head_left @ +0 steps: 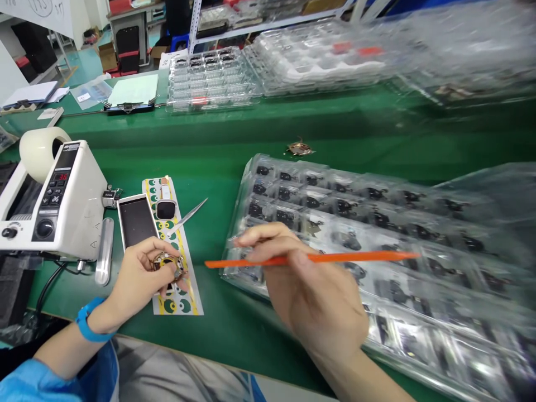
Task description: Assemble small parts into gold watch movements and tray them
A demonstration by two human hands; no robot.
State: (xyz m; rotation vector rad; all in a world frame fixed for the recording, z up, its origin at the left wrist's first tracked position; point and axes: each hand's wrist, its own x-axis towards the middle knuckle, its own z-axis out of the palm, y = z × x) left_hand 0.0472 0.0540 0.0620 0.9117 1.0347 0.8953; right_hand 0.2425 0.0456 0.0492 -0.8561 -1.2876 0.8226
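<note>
Right hand (312,287) up close, fingers curled around an orange stick (355,257), parts tray (240,234) behind; left hand (140,273), pinched tight, has a small round part (180,263) over the patterned sheet (190,298). Beyond, a pointed metal tool (191,214) overlaps the sheet's edge; farther back, clear trays (213,81) sit side by side.

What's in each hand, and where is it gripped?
Left hand: a small round metallic part, held around its edge; exact contacts partly hidden. Right hand: an orange stick, held near its middle.
</note>
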